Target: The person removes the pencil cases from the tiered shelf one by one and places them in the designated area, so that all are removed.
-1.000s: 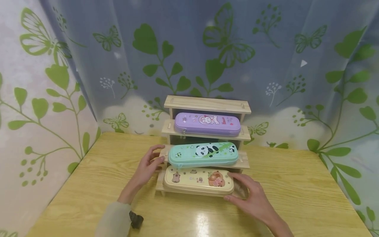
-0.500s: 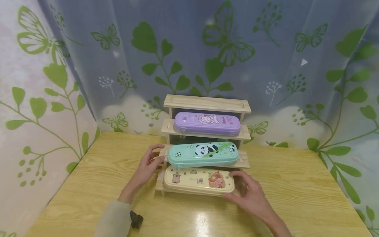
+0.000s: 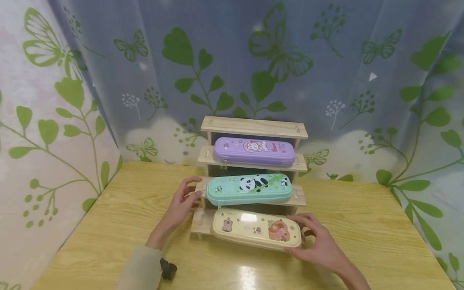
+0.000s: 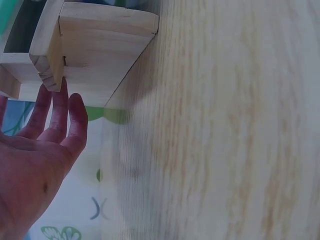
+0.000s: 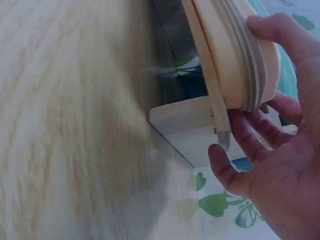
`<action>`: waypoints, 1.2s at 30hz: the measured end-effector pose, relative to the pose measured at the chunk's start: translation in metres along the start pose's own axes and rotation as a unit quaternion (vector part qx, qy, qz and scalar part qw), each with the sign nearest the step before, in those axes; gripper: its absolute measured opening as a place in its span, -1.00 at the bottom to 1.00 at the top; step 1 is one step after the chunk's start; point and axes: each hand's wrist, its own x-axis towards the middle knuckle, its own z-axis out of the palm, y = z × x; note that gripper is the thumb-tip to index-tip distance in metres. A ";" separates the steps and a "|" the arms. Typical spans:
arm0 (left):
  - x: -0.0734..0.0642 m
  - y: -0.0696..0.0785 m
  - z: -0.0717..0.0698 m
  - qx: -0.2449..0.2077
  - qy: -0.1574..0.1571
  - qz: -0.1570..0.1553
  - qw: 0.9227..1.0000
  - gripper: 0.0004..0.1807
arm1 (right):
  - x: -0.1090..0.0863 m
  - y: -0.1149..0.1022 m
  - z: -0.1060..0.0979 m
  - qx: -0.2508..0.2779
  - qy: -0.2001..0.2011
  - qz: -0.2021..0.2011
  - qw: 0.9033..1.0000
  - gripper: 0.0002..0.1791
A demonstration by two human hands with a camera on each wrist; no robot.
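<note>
A small stepped wooden rack stands on the table. My right hand grips the right end of a cream pencil case, with the thumb along its front edge and fingers at the back. That case sits askew over the lowest step, its right end jutting forward; in the right wrist view its zipper side faces the camera. My left hand holds the rack's left side at the second step; its fingers touch the board's end. A mint panda pencil case lies on that step.
A purple pencil case lies on the third step, and the top board is bare. A small black object is by the left sleeve. Patterned curtain hangs behind the wooden table.
My right hand has drawn the cream pencil case right and forward, uncovering the left part of the lowest step. The left hand has stayed at the rack.
</note>
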 end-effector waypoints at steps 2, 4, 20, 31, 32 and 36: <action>0.000 0.000 0.000 -0.001 0.000 0.002 1.000 -0.58 | -0.001 -0.001 -0.002 0.005 -0.011 0.009 1.000 -0.19; 0.000 0.000 0.000 0.000 0.000 0.004 1.000 -0.58 | -0.002 -0.003 -0.005 0.016 -0.024 0.018 0.999 -0.19; 0.000 0.000 0.002 0.002 0.008 0.007 1.000 -0.59 | -0.022 0.015 -0.028 0.131 -0.026 -0.031 0.991 -0.45; 0.000 0.001 0.003 0.001 0.008 0.008 1.000 -0.58 | -0.049 0.025 -0.053 0.141 -0.007 -0.021 0.990 -0.46; 0.000 0.001 0.002 0.003 0.008 0.008 1.000 -0.58 | -0.052 0.026 -0.056 0.135 -0.003 -0.014 0.991 -0.47; -0.001 0.000 0.002 0.004 0.007 0.012 1.000 -0.58 | -0.066 0.032 -0.069 0.117 0.011 0.007 0.993 -0.47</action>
